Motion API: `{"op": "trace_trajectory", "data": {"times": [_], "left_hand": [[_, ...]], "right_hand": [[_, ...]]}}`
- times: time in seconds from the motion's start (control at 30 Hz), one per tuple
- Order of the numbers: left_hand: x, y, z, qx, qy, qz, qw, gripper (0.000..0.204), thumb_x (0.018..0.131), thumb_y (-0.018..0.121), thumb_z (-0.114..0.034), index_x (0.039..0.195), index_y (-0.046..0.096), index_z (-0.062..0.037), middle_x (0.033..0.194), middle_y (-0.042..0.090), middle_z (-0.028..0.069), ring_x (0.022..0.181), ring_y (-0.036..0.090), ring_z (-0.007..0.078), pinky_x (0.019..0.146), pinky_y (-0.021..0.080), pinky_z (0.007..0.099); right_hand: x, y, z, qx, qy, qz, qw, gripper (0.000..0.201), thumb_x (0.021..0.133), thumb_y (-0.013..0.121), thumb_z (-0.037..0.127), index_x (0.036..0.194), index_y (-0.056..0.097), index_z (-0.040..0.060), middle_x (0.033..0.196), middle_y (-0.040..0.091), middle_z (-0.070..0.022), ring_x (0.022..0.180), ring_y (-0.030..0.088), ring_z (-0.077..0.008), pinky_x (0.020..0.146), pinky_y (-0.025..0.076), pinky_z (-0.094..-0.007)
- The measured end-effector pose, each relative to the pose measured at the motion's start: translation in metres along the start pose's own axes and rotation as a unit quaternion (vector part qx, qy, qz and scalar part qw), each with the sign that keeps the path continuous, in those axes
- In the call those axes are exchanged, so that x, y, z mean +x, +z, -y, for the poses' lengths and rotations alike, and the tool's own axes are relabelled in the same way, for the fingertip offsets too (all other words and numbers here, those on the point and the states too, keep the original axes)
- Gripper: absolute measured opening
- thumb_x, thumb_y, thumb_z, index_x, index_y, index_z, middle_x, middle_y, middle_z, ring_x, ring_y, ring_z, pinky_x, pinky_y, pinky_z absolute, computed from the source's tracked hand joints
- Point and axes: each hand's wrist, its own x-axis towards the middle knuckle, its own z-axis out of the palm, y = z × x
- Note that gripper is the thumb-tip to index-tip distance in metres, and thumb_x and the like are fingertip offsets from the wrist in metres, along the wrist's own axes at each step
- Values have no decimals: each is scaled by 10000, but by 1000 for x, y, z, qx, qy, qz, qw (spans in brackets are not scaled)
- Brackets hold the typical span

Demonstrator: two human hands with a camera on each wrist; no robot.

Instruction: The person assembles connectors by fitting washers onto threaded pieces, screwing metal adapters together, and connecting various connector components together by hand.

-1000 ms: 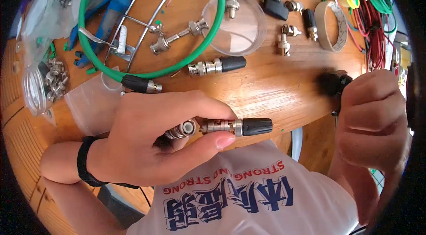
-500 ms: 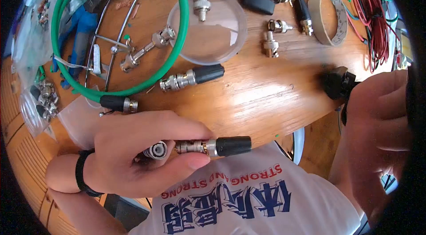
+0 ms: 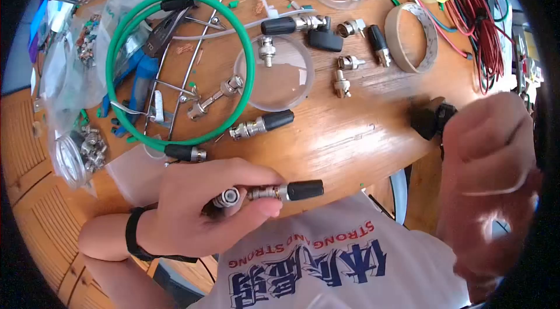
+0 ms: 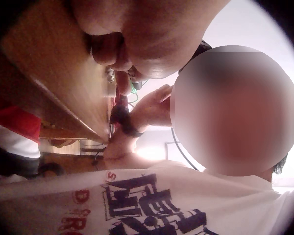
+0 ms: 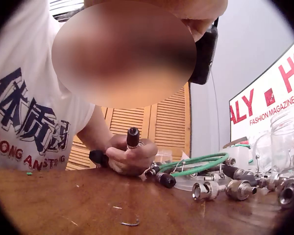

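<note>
My left hand [image 3: 204,204] is over the front edge of the table, pinching a BNC connector with a black boot [image 3: 306,190] between thumb and index finger. A second metal BNC connector [image 3: 230,196] sits in the same hand, its round open end facing up. In the right wrist view the black boot [image 5: 133,137] sticks up from the left hand. My right hand [image 3: 490,146] is raised close to the head, its fingers bent in the head view. In the left wrist view the right hand [image 4: 154,107] is beside the face; its fingertips are hidden.
On the table are a green cable loop [image 3: 251,70], a boot-fitted connector [image 3: 262,125], a clear round lid [image 3: 306,90], several loose BNC connectors and a tape roll [image 3: 392,41]. Red wires [image 3: 487,46] lie far right. Plastic bags [image 3: 64,87] and a blue-handled tool [image 3: 143,81] are at left.
The head view has shifted, so the table's things sit differently in the frame. My left hand keeps its pinch on the booted connector; my right hand stays raised near the head.
</note>
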Motion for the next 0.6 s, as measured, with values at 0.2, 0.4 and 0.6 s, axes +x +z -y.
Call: {"op": "trace_trajectory", "data": {"times": [0.2, 0.4, 0.6], "left_hand": [[-1, 1, -2, -28, -39, 8, 999, 122, 1004, 644, -72, 1057, 637, 37, 795, 741, 114, 709, 709, 125, 633, 540, 263], [4, 11, -1, -4, -9, -48, 999, 128, 994, 680, -83, 1077, 684, 13, 846, 777, 58, 680, 672, 59, 627, 506, 212], [2, 10, -10, -12, -54, -58, 997, 113, 1021, 647, -93, 1063, 665, 11, 866, 775, 55, 687, 626, 33, 604, 456, 206]], "right_hand": [[38, 47, -39, 279, -490, 2, 826, 417, 976, 616, 142, 578, 518, 67, 657, 578, -45, 437, 424, -109, 400, 267, -267], [30, 58, -41, 193, -477, 179, 838, 382, 944, 692, 163, 640, 478, 72, 663, 464, -20, 526, 512, -188, 465, 392, -341], [-16, 39, -4, 263, -380, 401, 791, 344, 919, 646, 196, 633, 566, 22, 625, 605, -143, 572, 625, -367, 516, 471, -481]]}}
